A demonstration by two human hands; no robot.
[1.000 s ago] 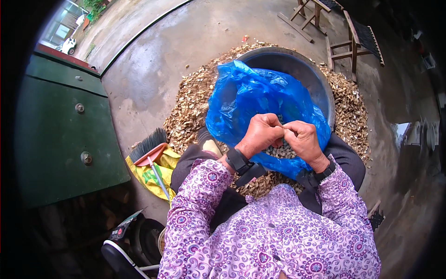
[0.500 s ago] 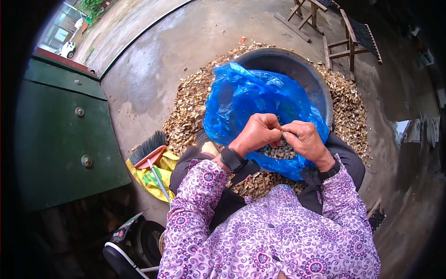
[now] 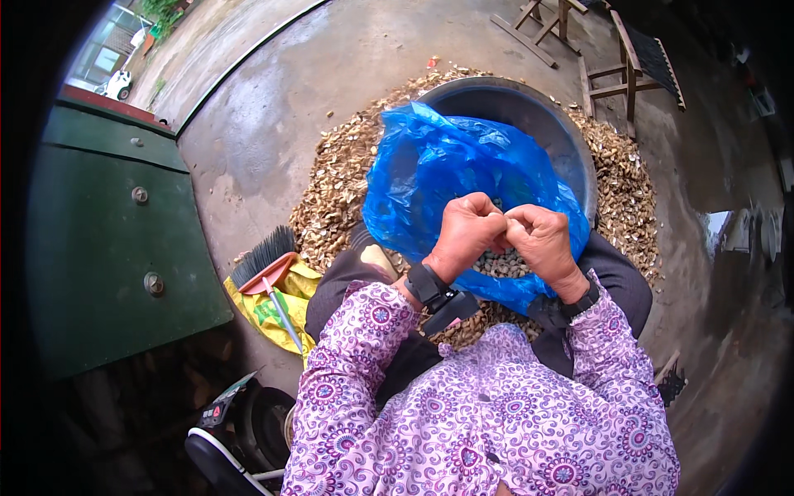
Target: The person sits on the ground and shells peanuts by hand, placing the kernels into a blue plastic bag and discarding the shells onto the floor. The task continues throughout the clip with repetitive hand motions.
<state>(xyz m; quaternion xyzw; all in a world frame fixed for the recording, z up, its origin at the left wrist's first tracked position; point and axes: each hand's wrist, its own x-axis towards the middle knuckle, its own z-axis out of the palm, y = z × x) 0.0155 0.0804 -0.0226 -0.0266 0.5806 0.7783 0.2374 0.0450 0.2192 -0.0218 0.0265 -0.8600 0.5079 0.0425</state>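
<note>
My left hand [image 3: 470,230] and my right hand [image 3: 539,238] meet fingertip to fingertip above a crumpled blue plastic bag [image 3: 405,186]. Both are closed in a pinch, thumbs and forefingers pressed together. Whatever sits between them is too small and too covered to make out. Below the hands, inside the bag, lie many small nuts [image 3: 503,264] that look like shelled peanuts. The bag is spread over the near side of a large dark round basin [image 3: 579,153].
Peanut shells [image 3: 343,169] are heaped around the basin. A broom head [image 3: 269,263] rests on a yellow bag [image 3: 256,318] at left, near a green metal panel [image 3: 124,248]. A wooden-framed chair [image 3: 633,66] stands at the far right.
Both hands have risen slightly, and the wrists have turned so the fingertips press closer together. A small brownish bit visible between the fingers before is now covered.
</note>
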